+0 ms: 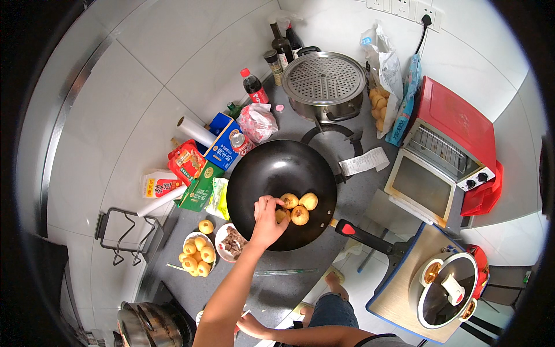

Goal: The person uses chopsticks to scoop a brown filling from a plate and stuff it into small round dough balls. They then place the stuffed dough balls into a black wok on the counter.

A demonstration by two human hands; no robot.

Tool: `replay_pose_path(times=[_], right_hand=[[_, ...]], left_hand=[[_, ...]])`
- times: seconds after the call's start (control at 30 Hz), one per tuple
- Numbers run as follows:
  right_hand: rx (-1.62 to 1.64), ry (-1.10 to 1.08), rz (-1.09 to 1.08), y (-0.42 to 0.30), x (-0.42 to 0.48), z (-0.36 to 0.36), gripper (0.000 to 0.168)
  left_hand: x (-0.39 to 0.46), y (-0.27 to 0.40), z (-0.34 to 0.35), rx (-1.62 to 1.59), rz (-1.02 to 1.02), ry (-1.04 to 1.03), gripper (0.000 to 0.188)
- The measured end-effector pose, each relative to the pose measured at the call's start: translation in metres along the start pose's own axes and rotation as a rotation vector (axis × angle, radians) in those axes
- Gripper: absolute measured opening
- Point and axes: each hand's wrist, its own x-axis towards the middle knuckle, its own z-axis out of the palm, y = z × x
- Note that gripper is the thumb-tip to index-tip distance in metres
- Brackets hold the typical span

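My left hand (pixel 269 221) reaches into a black wok (pixel 277 160), its fingertips and thumb on a round yellow food ball (pixel 282 215). Three more yellow balls (pixel 300 215) with brown marks sit against it. Low in the picture, my right hand (pixel 251 325) is closed around a thin, pale-ended implement, mostly hidden by my left arm. Left of the wok stand a bowl of chopped brown food (pixel 220 238), which looks like meat, and a plate (pixel 213 265) piled with several yellow balls. Another yellow ball (pixel 206 226) lies on the counter (pixel 277 284).
The wok's handle (pixel 368 237) juts right over the counter edge. Behind stands a steamer pot (pixel 325 82); a receipt (pixel 366 161) lies near the burner grate (pixel 356 141). At right are a red toaster oven (pixel 459 117), door lowered, and a lidded pot (pixel 448 290). Milk cartons (pixel 223 145) crowd the left.
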Motion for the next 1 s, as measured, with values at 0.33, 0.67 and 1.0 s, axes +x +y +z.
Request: replay_pose_path(times=[0.33, 0.67, 1.0], right_hand=[[-0.330, -0.014, -0.083, 0.004, -0.003, -0.001, 0.029], [-0.160, -0.018, -0.052, 0.000, 0.000, 0.000, 0.029], [-0.143, -0.007, -0.057, -0.001, 0.005, 0.002, 0.029]], left_hand=[[0.027, 0.037, 0.028, 0.174, 0.186, -0.110, 0.047], [0.039, 0.030, 0.052, 0.229, 0.159, -0.097, 0.050], [0.041, 0.033, 0.056, 0.248, 0.101, -0.116, 0.044]])
